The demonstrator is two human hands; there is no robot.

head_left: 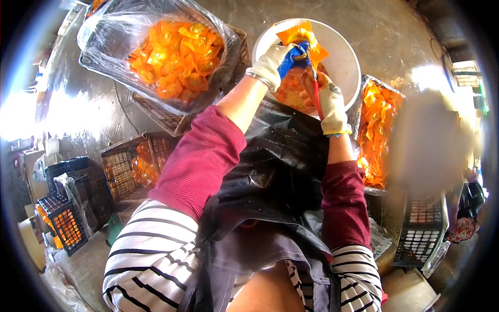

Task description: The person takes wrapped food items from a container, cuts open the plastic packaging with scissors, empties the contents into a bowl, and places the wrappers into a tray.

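A striped sleeve [148, 244] lies nearest. Over a white bucket [349, 62], the left hand [279, 61] pinches an orange packet [301, 34]; the right hand [330, 101] curls round a red-handled tool [317, 99], perhaps scissors, its long axis pointing forward.

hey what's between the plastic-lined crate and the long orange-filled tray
The white bucket, with the left hand and right hand over it, shows between them in the head view.

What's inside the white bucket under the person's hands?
Orange pieces lie in the white bucket. The left hand, right hand, orange packet and red-handled tool hide part of the inside; the bottom beneath the pieces cannot be seen.
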